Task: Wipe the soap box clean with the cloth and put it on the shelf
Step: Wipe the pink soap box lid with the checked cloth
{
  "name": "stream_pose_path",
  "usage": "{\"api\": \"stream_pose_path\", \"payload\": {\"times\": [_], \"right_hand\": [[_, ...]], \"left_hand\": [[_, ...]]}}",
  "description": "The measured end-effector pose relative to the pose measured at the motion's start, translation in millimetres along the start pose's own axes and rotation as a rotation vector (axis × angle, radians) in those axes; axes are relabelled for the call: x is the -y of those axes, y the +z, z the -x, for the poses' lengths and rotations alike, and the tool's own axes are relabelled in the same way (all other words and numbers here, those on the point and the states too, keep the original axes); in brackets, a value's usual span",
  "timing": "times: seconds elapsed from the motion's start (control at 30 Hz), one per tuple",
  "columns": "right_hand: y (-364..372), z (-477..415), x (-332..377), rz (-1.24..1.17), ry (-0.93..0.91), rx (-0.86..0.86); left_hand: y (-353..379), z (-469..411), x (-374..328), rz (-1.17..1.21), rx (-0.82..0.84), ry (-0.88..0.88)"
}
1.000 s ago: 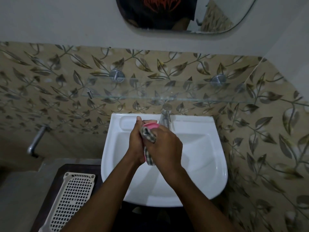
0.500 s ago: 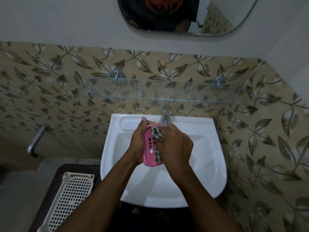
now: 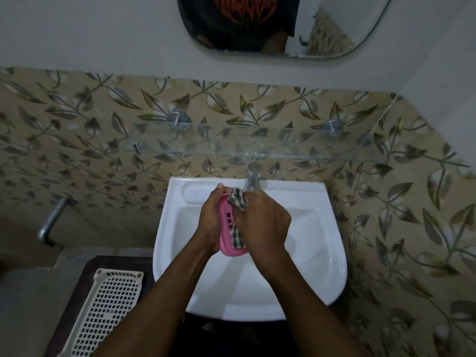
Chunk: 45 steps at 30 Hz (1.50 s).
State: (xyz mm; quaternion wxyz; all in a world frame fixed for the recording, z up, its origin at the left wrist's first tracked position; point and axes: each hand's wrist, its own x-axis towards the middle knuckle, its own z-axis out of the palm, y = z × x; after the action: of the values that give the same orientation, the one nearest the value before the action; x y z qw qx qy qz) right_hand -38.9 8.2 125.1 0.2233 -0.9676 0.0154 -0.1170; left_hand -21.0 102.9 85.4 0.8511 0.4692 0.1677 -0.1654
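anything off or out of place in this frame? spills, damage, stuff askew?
Nothing stands out. Left hand holds the pink soap box on edge over the sink, right hand presses the checked cloth into it. Glass shelf looks level and bare. No visible spills.

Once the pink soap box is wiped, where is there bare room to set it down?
The glass shelf looks bare along its whole length between its two metal wall mounts. The sink ledge left of the tap is also free. The middle of the basin is crowded: the left hand holds the soap box, the right hand the cloth.
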Motion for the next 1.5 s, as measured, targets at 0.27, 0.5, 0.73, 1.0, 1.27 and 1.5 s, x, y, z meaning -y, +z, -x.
{"api": "stream_pose_path", "payload": {"times": [0.27, 0.5, 0.73, 1.0, 1.27, 1.5], "right_hand": [[-8, 5, -13, -0.093, 0.091, 0.089], [-6, 14, -5, -0.1, -0.16, 0.286], [-15, 10, -17, 0.046, -0.066, 0.137], [-11, 22, 0, 0.014, -0.2, 0.298], [-23, 26, -44, -0.417, 0.089, 0.237], [-5, 56, -43, -0.429, -0.016, 0.138]], "left_hand": [[2, -4, 1, 0.146, 0.04, -0.066], [-13, -12, -5, 0.156, -0.042, -0.099], [-13, -14, -5, 0.092, -0.028, -0.154], [-17, -18, -7, 0.215, -0.022, -0.103], [-25, -20, -18, 0.219, -0.136, -0.026], [0, -12, -19, 0.184, -0.233, -0.202]]}}
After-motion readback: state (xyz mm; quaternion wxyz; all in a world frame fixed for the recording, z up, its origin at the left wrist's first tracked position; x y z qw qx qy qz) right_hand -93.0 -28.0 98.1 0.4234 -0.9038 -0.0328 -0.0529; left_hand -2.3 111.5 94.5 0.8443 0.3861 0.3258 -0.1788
